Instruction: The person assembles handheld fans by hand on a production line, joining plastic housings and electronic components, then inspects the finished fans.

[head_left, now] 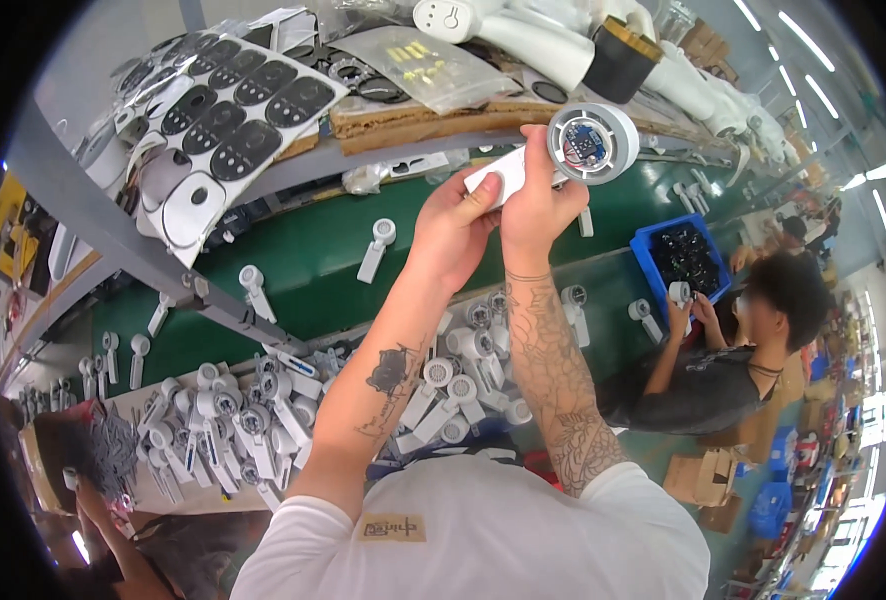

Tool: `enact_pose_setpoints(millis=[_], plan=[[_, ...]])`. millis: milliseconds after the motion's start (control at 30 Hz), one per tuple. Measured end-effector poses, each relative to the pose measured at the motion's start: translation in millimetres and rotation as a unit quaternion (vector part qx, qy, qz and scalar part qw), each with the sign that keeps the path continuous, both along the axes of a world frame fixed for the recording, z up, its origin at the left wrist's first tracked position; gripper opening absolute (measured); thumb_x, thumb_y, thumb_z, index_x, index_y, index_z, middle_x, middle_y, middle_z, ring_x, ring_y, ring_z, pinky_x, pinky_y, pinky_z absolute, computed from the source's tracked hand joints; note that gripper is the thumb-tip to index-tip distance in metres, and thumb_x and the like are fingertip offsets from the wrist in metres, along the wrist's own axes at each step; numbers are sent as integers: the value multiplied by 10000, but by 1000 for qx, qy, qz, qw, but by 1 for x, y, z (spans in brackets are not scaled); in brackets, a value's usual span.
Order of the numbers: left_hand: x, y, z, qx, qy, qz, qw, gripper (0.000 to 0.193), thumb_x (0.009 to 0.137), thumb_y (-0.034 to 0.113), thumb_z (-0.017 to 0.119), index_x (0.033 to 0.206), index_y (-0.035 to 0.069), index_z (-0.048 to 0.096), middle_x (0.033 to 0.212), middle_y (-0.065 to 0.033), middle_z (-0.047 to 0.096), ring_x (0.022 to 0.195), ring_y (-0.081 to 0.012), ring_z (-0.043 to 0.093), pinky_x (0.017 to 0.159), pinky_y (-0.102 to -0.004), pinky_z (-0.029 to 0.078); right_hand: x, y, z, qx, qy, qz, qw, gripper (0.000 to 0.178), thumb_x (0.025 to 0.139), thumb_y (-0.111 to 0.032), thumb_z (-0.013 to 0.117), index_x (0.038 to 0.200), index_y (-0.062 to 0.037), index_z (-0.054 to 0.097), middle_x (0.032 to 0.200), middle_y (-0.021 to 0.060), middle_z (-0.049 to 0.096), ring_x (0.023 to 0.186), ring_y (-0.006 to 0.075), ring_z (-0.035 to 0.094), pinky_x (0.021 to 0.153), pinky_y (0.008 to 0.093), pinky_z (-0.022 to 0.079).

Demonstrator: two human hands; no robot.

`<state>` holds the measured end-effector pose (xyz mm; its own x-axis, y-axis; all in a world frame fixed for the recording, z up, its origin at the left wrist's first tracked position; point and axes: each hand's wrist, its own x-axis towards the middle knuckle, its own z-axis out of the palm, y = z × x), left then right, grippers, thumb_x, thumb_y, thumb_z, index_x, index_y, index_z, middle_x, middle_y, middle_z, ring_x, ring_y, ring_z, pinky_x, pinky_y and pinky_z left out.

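Both my hands hold a white handheld fan (623, 146) up in front of me, over the green conveyor. Its round head is open toward me, and a small blue circuit board (585, 145) with thin red wires sits inside the ring. My left hand (460, 222) is closed round the lower end of the handle, thumb lying on top. Closer to the head, my right hand (535, 195) grips the neck with its thumb raised against the ring. The fingers behind the fan are partly hidden.
Piled fans (253, 420) cover the table below my arms, and several lie along the green conveyor (313, 240). A shelf (413, 125) carries black-and-white sticker sheets (248, 100) and a bag of yellow parts (418, 65). At right, a co-worker (713, 360) works beside a blue bin (648, 262) of black parts.
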<state>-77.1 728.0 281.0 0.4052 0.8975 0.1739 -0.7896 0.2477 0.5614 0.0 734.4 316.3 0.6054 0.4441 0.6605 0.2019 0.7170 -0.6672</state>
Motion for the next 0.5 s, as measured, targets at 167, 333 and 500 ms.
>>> enact_pose_setpoints(millis=[167, 333, 500], plan=[[-1, 27, -1, 6, -10, -26, 1000, 474, 915, 224, 643, 1250, -65, 472, 1180, -136, 602, 1076, -219, 579, 938, -348, 437, -10, 15, -3, -1, 6, -34, 999, 196, 934, -149, 592, 954, 37, 650, 1006, 86, 640, 934, 165, 572, 854, 326, 441], [-12, 43, -8, 45, -15, -61, 997, 495, 908, 154, 641, 1298, -84, 451, 1258, -168, 570, 1154, -229, 554, 1006, -363, 412, -8, 33, -23, 47, -109, -138, 983, 315, 963, -276, 498, 961, 22, 599, 1139, 111, 501, 1066, 240, 481, 932, 400, 379], [-13, 49, -14, -29, -7, -99, 995, 570, 876, 173, 689, 1288, -123, 430, 1261, -204, 553, 1169, -274, 539, 1022, -405, 400, -8, 42, -32, 57, -81, -146, 984, 309, 943, -309, 501, 915, -4, 538, 1086, 118, 469, 1044, 254, 453, 924, 421, 363]])
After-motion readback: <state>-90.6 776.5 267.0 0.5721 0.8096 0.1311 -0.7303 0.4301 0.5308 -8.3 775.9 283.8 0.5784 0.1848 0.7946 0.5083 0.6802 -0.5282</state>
